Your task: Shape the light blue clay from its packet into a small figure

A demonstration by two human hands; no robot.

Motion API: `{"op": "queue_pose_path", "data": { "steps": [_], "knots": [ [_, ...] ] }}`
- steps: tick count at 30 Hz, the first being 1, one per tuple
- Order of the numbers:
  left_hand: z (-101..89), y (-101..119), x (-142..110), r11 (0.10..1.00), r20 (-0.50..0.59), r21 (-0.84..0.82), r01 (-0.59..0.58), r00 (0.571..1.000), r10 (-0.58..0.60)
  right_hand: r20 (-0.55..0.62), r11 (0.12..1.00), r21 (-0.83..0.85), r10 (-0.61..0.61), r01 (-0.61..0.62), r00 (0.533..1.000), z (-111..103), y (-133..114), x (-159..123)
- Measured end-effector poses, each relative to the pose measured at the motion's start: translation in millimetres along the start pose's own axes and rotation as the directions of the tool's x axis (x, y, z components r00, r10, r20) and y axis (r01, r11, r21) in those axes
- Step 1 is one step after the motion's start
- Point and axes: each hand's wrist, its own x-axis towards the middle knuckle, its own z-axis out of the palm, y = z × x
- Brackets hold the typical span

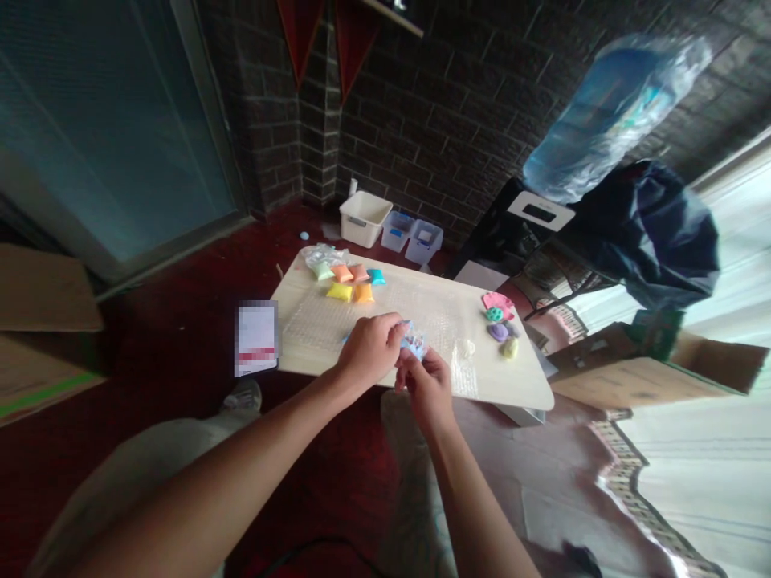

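Between my two hands, above the near edge of the low table, is a small light blue plastic packet point(414, 341) with dark print. My left hand point(370, 347) closes its fingers on the packet's left side. From below right, my right hand point(429, 384) pinches its lower edge. The packet's contents are too small to make out. Soft coloured packets lie behind my hands: a yellow packet point(340, 292), an orange packet point(363, 293), a teal packet point(377, 277) and several others. Something blue shows just left of my left hand, mostly covered by it.
The pale table point(415, 293) carries bubble wrap point(465, 369), crumpled clear plastic point(322, 254) and clay-like lumps, including a purple lump point(498, 331), at the right. Behind stand a white bin point(365, 221) and two clear tubs. A water dispenser point(511, 225) and cardboard box point(650, 369) are on the right.
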Motion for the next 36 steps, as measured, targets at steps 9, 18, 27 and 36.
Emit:
{"op": "queue_pose_path", "data": {
  "steps": [9, 18, 27, 36],
  "knots": [
    [-28.7, -11, -33, 0.997, -0.020, -0.021, 0.081, 0.997, -0.081, 0.089, 0.995, 0.058, 0.078, -0.084, 0.993, 28, 2, -34],
    [-46.1, 6, -97, 0.895, -0.116, -0.375, 0.241, 0.946, -0.303, -0.204, 0.995, -0.045, -0.094, 0.086, 0.974, 50, -2, -77],
    [-60.8, 19, -133, 0.869, -0.213, -0.425, 0.252, 0.906, -0.366, -0.113, 0.977, -0.148, -0.171, 0.154, 0.979, 74, -24, -99],
    [-90.5, 29, -151, 0.790, -0.033, -0.565, 0.238, 0.950, -0.310, -0.059, 0.962, -0.177, -0.222, 0.209, 0.973, 82, -32, -105]
  ]
}}
